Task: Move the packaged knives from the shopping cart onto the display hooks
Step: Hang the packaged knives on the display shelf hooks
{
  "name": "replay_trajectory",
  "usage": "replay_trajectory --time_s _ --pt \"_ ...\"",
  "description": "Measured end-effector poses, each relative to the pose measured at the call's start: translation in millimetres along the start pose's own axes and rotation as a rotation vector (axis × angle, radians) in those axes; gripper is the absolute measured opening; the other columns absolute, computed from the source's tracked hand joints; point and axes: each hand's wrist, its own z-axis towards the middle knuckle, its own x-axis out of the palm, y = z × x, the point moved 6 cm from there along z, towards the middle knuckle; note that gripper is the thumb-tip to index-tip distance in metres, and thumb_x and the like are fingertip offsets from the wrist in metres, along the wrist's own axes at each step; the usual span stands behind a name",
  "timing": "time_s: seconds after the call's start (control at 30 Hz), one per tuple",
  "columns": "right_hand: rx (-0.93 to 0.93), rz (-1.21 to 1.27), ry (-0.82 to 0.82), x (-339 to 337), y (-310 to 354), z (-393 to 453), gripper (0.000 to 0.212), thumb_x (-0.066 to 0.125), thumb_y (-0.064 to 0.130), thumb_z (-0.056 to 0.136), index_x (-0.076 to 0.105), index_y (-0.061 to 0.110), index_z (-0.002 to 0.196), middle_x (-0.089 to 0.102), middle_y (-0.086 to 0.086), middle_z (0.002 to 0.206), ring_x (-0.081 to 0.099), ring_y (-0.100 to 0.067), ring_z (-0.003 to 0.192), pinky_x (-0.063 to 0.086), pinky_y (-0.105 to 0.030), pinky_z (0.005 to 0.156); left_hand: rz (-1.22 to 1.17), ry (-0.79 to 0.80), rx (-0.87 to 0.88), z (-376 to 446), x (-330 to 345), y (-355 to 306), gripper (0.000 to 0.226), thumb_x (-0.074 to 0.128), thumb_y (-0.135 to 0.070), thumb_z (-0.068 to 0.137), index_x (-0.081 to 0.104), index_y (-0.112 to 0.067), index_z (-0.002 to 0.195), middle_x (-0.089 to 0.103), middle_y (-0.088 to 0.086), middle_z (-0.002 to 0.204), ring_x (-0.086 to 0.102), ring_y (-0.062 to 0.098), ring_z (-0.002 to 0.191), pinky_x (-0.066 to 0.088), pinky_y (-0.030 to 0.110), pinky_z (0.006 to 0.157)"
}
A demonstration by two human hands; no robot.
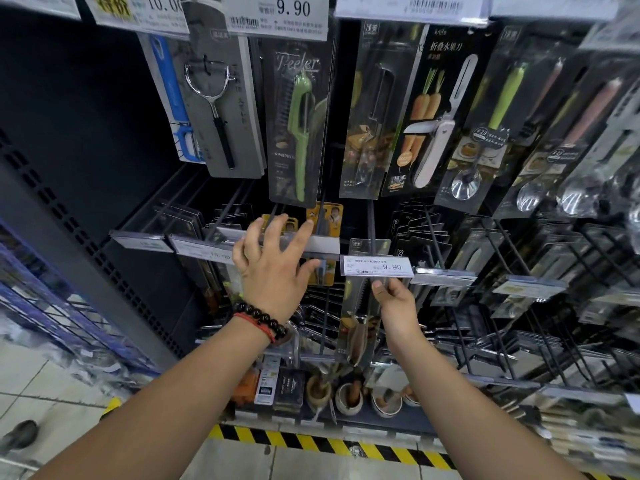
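Left hand spreads its fingers over a price rail; right hand pinches a packaged knife. Below them, striped floor tape edges pale tiles.

Left hand spread, right hand pinching

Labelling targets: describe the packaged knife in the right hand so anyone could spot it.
On the middle hook row, find the 9.90 price tag. The packaged knife hangs just below it, pinched by the right hand. Unlike neighbouring packs, it shows a serrated blade through clear plastic.
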Motion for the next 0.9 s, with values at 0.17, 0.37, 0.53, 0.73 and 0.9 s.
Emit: replay_trajectory --time_s 0.17,0.37,0.53,0.73,0.9 --pt "0.023 0.002 -0.03 -4.9 -5.7 6.0 0.039 0.053 0.018 0.1 0.034 0.014 0.065 0.029 0.002 0.059 0.028 -0.011 0.053 0.026 -0.029 0.058 0.007 -0.002 0.003 0.2 1.0 -0.5 0.058 0.069 -0.049 0.079 0.051 -0.034 0.132 0.047 0.005 0.138 0.028 0.033 0.13 0.019 0.05 0.1" --pt "0.122 -0.007 -0.063 -2.6 -10.5 20.6 0.012 0.053 0.017 0.099 0.064 0.021 0.097 0.065 0.011 0.09 0.058 -0.008 0.082 0.041 -0.029 0.073 0.0 0.003 -0.001 0.6 1.1 -0.1 0.057 0.068 -0.05 0.079 0.052 -0.034 0.131 0.048 0.005 0.138 0.028 0.033 0.13 0.019 0.051 0.1" --pt "0.212 -0.094 -0.036 5.2 -7.0 41.6 0.013 0.047 0.027 0.098 0.06 0.025 0.101 0.061 0.008 0.097 0.054 -0.019 0.097 0.039 -0.04 0.088 0.003 0.018 0.003 0.7 0.4 0.0 0.057 0.068 -0.05 0.079 0.052 -0.034 0.132 0.049 0.005 0.138 0.028 0.032 0.13 0.018 0.05 0.1" --pt "0.242 -0.085 -0.057 -3.4 -24.3 47.1 0.033 0.052 0.035 0.098 0.055 0.022 0.128 0.06 0.003 0.119 0.052 -0.023 0.113 0.04 -0.046 0.102 0.007 0.072 0.016 -0.8 1.2 -0.2 0.061 0.067 -0.05 0.08 0.049 -0.032 0.135 0.044 0.007 0.142 0.025 0.034 0.131 0.016 0.051 0.102" --pt "0.312 -0.141 -0.095 -22.3 -54.6 28.7 0.02 0.054 0.025 0.098 0.058 0.011 0.112 0.06 -0.005 0.111 0.056 -0.024 0.1 0.047 -0.044 0.097 -0.138 0.019 0.09 -18.2 -5.8 -3.7 0.06 0.051 -0.049 0.089 0.04 -0.021 0.142 0.021 0.011 0.149 0.016 0.04 0.138 0.021 0.056 0.111"
